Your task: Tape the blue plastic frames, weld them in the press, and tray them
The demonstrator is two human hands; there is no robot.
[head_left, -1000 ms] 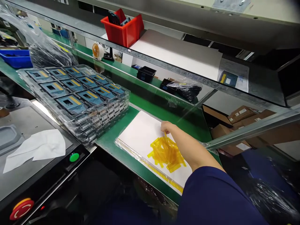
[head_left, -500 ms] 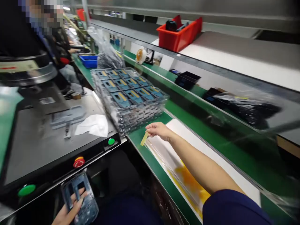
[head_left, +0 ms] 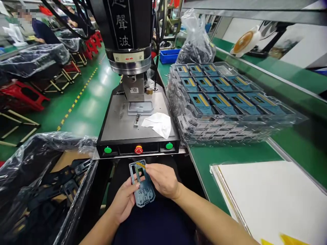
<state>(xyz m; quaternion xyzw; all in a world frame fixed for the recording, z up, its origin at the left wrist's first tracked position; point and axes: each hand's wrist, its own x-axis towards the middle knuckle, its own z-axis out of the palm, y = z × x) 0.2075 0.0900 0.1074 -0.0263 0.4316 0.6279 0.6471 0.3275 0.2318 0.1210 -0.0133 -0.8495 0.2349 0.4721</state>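
The left hand (head_left: 124, 201) grips a panel (head_left: 146, 194) while the right hand (head_left: 163, 179) pinches a strip (head_left: 140, 165) at its twelve o'clock end (placing, seemingly; alignment matters next).

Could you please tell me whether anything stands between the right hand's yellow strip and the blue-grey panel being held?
Nothing visible does: the right hand holds the yellow strip over the far end of the panel, which the left hand holds.

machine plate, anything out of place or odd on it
The white cloth stands out: it lies rumpled on the metal plate, in front of and to the right of the grey fixture, as if loosely dropped. No spill or damage shows there.
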